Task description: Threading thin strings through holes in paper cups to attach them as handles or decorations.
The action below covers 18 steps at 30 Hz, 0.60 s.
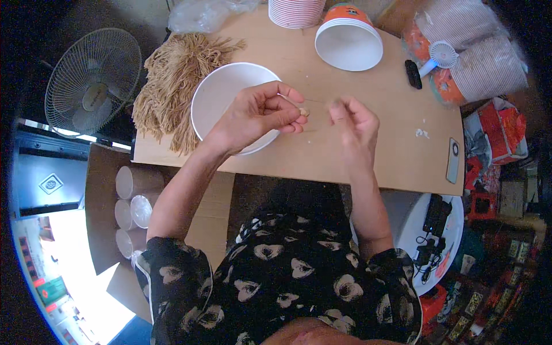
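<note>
- One small tan piece [304, 111] sits pinched at the fingertips of the left hand [261, 115], held above the counter [368, 144] just beside the rim of the white bowl [221, 95]
- Right hand [355, 123] is near it, fingers pressed together on a thin strand running toward the piece; the strand is too fine to tell more
- Bundle of tan fibre tassels [172, 80] lies left of the bowl
- White paper tub [349, 43] lies tipped at the far edge
- Small handheld fan [438, 56] and phone [453, 161] lie to the right
- Floor fan [93, 80] stands off the counter, left
</note>
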{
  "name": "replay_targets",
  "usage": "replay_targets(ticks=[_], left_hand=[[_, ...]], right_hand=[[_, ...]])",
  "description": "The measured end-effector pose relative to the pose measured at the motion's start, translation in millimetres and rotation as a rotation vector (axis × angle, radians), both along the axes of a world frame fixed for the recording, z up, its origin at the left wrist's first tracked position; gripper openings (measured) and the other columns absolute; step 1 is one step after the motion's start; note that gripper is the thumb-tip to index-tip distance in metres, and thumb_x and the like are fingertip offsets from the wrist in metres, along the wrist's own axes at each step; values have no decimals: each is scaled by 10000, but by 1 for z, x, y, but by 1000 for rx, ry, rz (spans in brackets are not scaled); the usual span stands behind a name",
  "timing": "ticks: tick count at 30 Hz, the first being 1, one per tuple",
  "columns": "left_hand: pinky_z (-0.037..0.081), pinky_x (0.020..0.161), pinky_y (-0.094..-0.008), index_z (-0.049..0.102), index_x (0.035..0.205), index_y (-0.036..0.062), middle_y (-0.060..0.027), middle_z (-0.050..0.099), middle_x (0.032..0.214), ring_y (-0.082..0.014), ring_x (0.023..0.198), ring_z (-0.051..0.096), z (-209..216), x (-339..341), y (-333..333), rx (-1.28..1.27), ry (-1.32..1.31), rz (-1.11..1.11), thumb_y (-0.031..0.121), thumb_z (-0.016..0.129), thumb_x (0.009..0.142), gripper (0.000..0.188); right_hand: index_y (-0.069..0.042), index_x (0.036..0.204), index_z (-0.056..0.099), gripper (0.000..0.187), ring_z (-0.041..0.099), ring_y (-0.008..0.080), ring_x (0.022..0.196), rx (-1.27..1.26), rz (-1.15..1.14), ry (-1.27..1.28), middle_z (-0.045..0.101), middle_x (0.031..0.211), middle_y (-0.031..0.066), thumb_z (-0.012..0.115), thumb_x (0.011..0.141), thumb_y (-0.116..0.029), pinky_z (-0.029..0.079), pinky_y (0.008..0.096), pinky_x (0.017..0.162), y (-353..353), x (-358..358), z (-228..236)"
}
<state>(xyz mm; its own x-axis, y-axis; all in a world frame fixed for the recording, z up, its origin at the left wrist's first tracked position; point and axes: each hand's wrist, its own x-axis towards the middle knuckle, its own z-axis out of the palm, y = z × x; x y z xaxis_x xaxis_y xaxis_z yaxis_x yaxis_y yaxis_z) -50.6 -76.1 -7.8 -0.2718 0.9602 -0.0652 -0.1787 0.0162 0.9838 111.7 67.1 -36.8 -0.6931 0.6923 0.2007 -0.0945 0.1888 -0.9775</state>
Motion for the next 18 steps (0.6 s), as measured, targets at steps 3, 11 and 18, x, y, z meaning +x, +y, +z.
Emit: replay_targets(ticks=[3,11,18], left_hand=[[576,797,-269,548,1174,-40,-137,706,955,-165,883,693,-1,1,2,15,13,-8,13,613,944,245],[568,786,-261,538,1187,-54,-128,717,922,-143,864,691,-1,3,3,21,163,-21,-7,603,938,262],[562,773,-256,539,1217,-57,-116,714,915,-132,860,686,0,4,4,28,149,-32,-26,575,946,276]], right_hand=[[5,918,677,231,556,60,712,49,93,-43,639,766,1,653,946,-223,447,234,659,-4,0,0],[-7,909,679,232,575,57,721,8,184,-24,684,805,19,655,946,-234,465,231,675,-7,-7,2],[-36,881,645,208,500,56,713,-269,181,60,565,757,-37,646,943,-235,411,223,666,-4,-9,-11]])
